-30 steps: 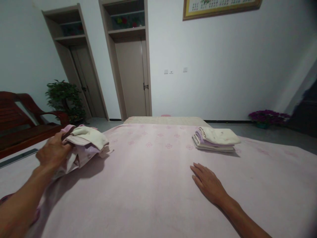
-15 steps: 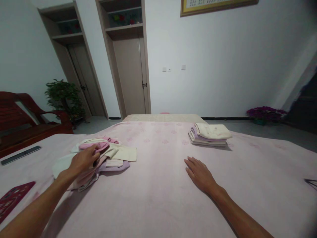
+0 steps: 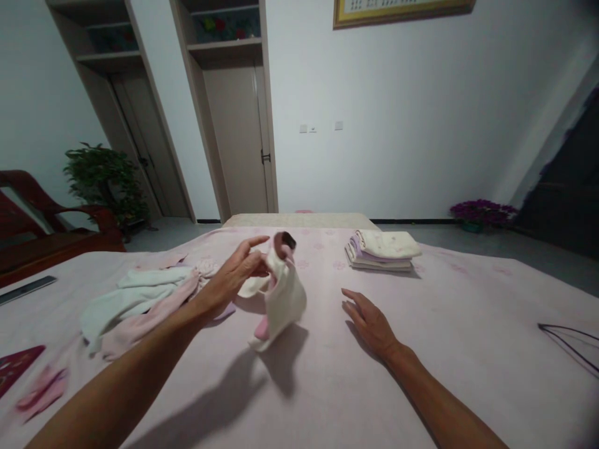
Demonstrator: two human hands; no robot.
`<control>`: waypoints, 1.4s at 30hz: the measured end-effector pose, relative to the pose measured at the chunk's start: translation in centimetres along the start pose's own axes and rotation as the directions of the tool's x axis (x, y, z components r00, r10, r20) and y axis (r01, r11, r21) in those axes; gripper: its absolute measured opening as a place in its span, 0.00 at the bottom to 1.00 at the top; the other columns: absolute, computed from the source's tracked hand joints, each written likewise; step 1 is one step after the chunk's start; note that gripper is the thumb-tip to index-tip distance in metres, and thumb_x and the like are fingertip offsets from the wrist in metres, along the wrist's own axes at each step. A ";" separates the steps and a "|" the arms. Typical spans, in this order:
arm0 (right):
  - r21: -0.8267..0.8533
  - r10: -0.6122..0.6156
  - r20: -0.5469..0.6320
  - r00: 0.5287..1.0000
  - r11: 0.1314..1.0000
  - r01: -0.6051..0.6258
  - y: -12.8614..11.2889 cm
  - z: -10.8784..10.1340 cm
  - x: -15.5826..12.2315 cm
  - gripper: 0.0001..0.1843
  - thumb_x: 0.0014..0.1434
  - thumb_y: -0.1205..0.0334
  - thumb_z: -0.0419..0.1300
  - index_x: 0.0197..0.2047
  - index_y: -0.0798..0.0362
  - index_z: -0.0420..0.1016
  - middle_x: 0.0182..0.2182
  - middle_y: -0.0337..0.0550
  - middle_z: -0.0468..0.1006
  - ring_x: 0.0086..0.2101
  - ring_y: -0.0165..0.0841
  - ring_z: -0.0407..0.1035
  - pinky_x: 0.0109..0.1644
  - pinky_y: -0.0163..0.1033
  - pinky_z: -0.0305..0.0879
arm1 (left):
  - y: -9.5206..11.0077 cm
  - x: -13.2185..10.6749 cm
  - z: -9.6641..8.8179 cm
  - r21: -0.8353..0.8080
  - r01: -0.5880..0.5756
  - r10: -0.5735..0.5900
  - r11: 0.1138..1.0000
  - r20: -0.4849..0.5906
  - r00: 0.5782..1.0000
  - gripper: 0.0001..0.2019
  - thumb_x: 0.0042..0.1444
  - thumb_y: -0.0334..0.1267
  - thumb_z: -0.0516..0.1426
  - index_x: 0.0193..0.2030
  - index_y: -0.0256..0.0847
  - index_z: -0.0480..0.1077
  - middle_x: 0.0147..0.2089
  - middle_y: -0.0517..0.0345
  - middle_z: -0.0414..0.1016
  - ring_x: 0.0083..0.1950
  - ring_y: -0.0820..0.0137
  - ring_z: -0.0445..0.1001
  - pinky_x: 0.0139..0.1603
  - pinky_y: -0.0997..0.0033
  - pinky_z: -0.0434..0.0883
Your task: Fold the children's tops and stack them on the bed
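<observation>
My left hand (image 3: 246, 262) pinches a cream garment with pink parts (image 3: 284, 296), which hangs bunched above the bed-like surface and throws a shadow below it. Its exact kind cannot be made out while it is crumpled. To the left lies a loose heap of pale green, pink and lilac clothes (image 3: 145, 293), partly behind my left forearm. My right hand (image 3: 372, 321) hovers low over the pink flowered sheet (image 3: 322, 393), fingers stretched out and holding nothing. Beyond it sits a neat stack of folded cream and lilac clothes (image 3: 384, 251).
At the left edge lie a dark phone-like slab (image 3: 28, 289), a red patterned case (image 3: 19, 368) and a small pink cloth piece (image 3: 43, 391). A thin black looped cord (image 3: 568, 340) rests at the right. A wooden bench (image 3: 60, 218) stands beyond the left side.
My left hand has lifted the cream garment off the heap and carried it right. A small pink piece now lies at the lower left. My right hand has risen slightly; the view has shifted right.
</observation>
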State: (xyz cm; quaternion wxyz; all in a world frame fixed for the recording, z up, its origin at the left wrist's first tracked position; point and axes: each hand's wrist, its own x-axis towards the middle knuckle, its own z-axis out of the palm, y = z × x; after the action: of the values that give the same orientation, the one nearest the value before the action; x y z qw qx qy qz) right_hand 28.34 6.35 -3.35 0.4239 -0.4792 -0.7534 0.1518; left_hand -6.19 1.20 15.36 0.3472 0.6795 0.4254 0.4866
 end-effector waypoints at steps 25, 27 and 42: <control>0.395 0.360 -0.039 0.932 0.862 -0.317 -1.6 -0.4 0.6 0.28 0.51 0.58 0.61 0.56 0.55 0.74 0.43 0.47 0.81 0.36 0.38 0.74 0.38 0.40 0.71 | -20.8 -4.7 -0.4 0.948 0.095 0.145 0.303 -0.145 0.979 0.17 0.65 0.36 0.49 0.56 0.41 0.73 0.61 0.44 0.73 0.67 0.53 0.64 0.67 0.46 0.54; 0.594 0.458 -0.051 0.888 0.728 -0.341 -2.2 -1.1 1.0 0.30 0.49 0.58 0.63 0.56 0.55 0.73 0.38 0.44 0.81 0.29 0.33 0.71 0.30 0.36 0.67 | -20.6 -4.9 -0.2 0.938 0.061 0.161 0.342 -0.122 0.979 0.17 0.64 0.35 0.50 0.55 0.42 0.73 0.60 0.45 0.74 0.67 0.53 0.64 0.68 0.46 0.55; 0.819 0.590 0.060 0.805 0.432 -0.377 -0.6 -2.8 1.3 0.25 0.47 0.59 0.64 0.50 0.55 0.75 0.33 0.43 0.82 0.29 0.36 0.75 0.33 0.39 0.73 | -21.4 -5.1 -0.8 0.846 -0.080 0.121 0.526 0.019 0.993 0.16 0.63 0.36 0.50 0.52 0.43 0.75 0.56 0.49 0.77 0.60 0.57 0.72 0.65 0.47 0.62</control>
State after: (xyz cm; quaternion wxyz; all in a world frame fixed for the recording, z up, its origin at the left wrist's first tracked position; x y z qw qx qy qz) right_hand 29.93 6.66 -0.65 0.6155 -0.4471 -0.3744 0.5302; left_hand -12.98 5.07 -5.23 -0.0620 0.7755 0.5749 0.2535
